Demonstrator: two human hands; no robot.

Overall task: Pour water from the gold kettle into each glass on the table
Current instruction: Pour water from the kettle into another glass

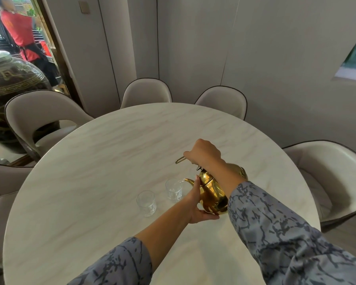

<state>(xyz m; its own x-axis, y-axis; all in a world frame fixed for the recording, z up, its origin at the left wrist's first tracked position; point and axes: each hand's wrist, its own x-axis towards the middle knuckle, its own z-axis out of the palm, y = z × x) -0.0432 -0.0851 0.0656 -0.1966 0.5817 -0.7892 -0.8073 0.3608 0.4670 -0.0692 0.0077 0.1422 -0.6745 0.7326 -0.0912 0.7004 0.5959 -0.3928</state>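
Reaching out from the near edge of the round marble table (pixel 111 153), two forearms in grey patterned sleeves (pixel 275 239) meet at the gold kettle (pixel 212 192), which is held clear of the tabletop a little right of the table's middle. The left hand (pixel 195 204) cups the kettle from below and along its left side, fingers curled under the base and the thumb lying up the body toward the root of the spout. The kettle is tipped over to the left, its long axis slanting from the base at the lower right up to the lid at the upper left, and its curved spout (pixel 188 180) points left, its tip at the rim of the right glass (pixel 174 190). A thin pale stream seems to run from the tip into that glass, though it is faint. The left glass (pixel 146 203) stands upright just beside the other one, nearer the table's near-left edge; how much either holds cannot be told. Farther back, the right hand (pixel 203 153) is closed in a fist over the kettle's thin wire handle (pixel 180 160), one end of which sticks out to the left of the knuckles. Beyond the far edge of the table stand pale upholstered chairs (pixel 148 93).
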